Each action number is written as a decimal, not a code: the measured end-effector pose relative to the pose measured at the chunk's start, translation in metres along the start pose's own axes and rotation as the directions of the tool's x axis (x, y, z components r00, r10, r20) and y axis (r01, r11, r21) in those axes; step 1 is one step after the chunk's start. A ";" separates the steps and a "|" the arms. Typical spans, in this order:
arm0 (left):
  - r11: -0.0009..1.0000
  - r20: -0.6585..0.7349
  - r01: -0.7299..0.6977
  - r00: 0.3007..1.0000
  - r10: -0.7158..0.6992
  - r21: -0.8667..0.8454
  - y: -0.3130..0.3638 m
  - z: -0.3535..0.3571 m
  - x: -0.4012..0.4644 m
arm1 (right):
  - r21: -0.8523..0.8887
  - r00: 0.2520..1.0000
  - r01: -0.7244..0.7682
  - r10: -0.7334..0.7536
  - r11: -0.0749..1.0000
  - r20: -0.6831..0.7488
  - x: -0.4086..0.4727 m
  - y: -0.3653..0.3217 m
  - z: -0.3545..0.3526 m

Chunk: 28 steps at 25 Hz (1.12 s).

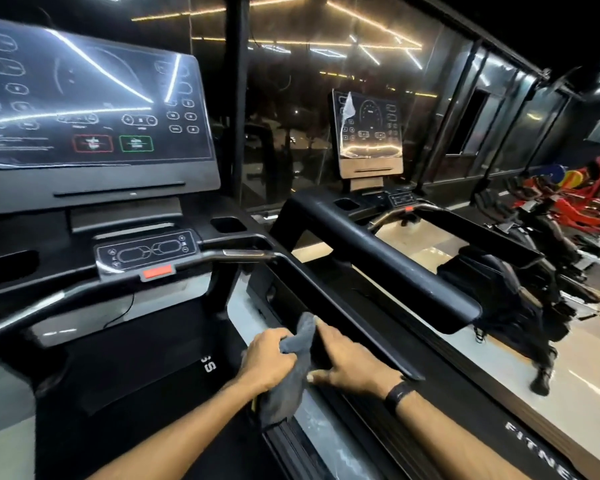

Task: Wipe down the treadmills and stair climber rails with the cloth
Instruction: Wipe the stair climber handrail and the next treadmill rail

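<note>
Nearest us, the left hand (269, 356) grips the grey cloth (290, 372), fingers curled round its bunched middle, against the inner face of the treadmill's right side rail (343, 303). The right hand (355, 363) lies flat on that rail just beside the cloth, fingers straight, holding nothing; a black band sits at its wrist. We judge the rail wipe is under way at its near end; next calls for sliding the cloth up the rail toward the console (94, 112). Beyond the rail stands a second treadmill (368, 133).
</note>
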<state>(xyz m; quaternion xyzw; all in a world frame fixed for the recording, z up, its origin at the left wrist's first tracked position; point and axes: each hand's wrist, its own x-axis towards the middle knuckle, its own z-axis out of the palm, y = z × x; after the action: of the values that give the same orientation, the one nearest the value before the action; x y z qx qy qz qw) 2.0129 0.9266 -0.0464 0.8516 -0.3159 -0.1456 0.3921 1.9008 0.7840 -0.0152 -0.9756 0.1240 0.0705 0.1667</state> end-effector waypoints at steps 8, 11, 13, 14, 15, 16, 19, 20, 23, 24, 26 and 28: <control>0.955 0.363 -0.230 0.920 0.151 0.186 0.073 0.093 -0.021 | -0.109 1.000 -0.004 0.001 0.994 -0.026 -0.084 0.101 0.003; 0.954 0.339 -0.210 0.932 0.129 0.215 0.077 0.110 -0.024 | -0.073 0.999 -0.030 0.031 0.997 0.012 -0.090 0.117 0.008; 0.946 0.309 -0.196 0.944 0.112 0.257 0.073 0.116 -0.022 | -0.072 1.000 -0.026 0.025 0.997 -0.011 -0.089 0.123 0.014; 0.947 0.292 -0.176 0.952 0.094 0.268 0.071 0.120 -0.019 | -0.076 0.999 -0.025 0.023 0.997 -0.030 -0.086 0.126 0.017; 0.951 0.273 -0.152 0.959 0.076 0.268 0.069 0.123 -0.015 | -0.081 0.999 -0.025 0.022 0.996 -0.046 -0.083 0.131 0.019; 0.956 0.255 -0.127 0.965 0.057 0.264 0.067 0.127 -0.010 | -0.084 0.998 -0.029 0.024 0.996 -0.055 -0.080 0.135 0.021; 0.974 0.197 -0.050 0.980 0.005 0.222 0.064 0.146 0.003 | -0.096 0.997 -0.058 0.054 0.994 -0.049 -0.072 0.154 0.020; 0.979 0.169 -0.024 0.986 -0.011 0.203 0.064 0.154 0.005 | -0.105 0.997 -0.067 0.063 0.992 -0.042 -0.070 0.162 0.018; 0.989 0.107 0.015 0.994 -0.031 0.150 0.066 0.183 0.014 | -0.134 0.997 -0.078 0.076 0.988 -0.018 -0.064 0.189 0.007; 0.990 0.094 0.032 0.995 -0.045 0.140 0.067 0.190 0.016 | -0.141 0.997 -0.078 0.078 0.987 -0.004 -0.062 0.197 0.003; 0.990 0.074 0.077 0.994 -0.087 0.120 0.066 0.201 0.020 | -0.146 0.996 -0.080 0.085 0.986 0.028 -0.058 0.209 0.000; 0.988 0.061 0.102 0.992 -0.110 0.119 0.063 0.207 0.022 | -0.143 0.996 -0.066 0.073 0.987 0.046 -0.055 0.214 0.002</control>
<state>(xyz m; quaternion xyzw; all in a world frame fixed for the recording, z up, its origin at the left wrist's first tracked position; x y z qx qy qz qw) 1.9003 0.7623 -0.1331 0.8830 -0.2911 -0.1763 0.3232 1.7915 0.6008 -0.0731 -0.9779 0.1484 0.1099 0.0976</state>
